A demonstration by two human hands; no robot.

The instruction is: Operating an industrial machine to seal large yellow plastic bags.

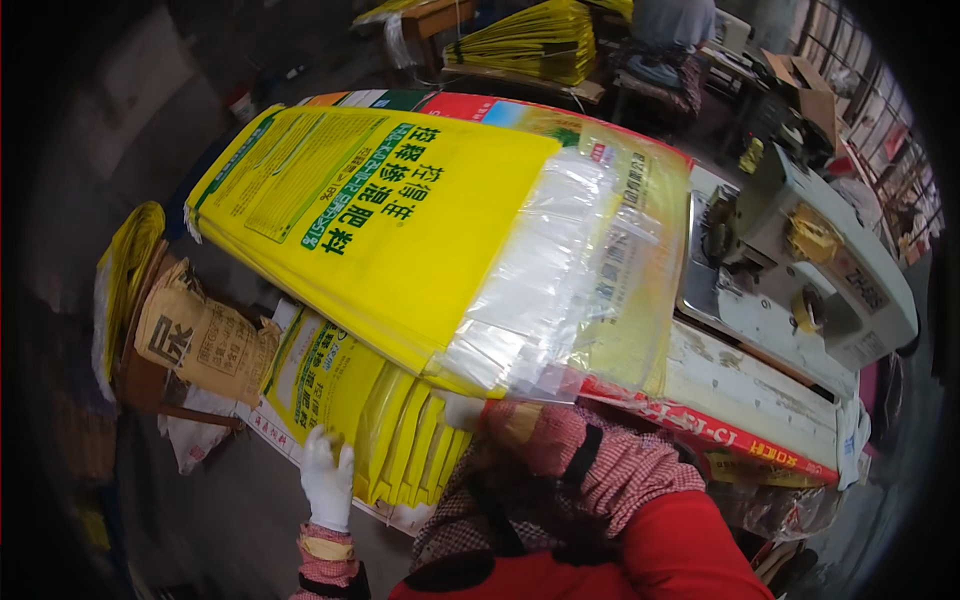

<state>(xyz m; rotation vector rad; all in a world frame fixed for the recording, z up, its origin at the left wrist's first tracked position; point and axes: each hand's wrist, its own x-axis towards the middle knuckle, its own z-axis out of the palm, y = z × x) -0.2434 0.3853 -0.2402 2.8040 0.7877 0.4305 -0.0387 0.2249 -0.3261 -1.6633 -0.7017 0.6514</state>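
My left hand (328,482), in a white glove, is beside the lower stack of yellow bags (345,375), its fingers apart and nothing in them. Folded yellow edges of those bags fan out to its right. My right hand (528,436) is at the near edge of the work table, just below the clear inner liners (520,270). It is smeared and partly dark, so what its fingers do cannot be made out. A large pile of printed yellow plastic bags (400,235) covers the table in front of me, the liners sticking out on its right side.
A grey-green industrial sewing machine (820,260) stands on the right of the table. A brown paper sack (205,335) drapes over a support at the left, beside a folded yellow bundle (125,285). Farther back are a yellow bag stack (530,45) and a seated person (668,50).
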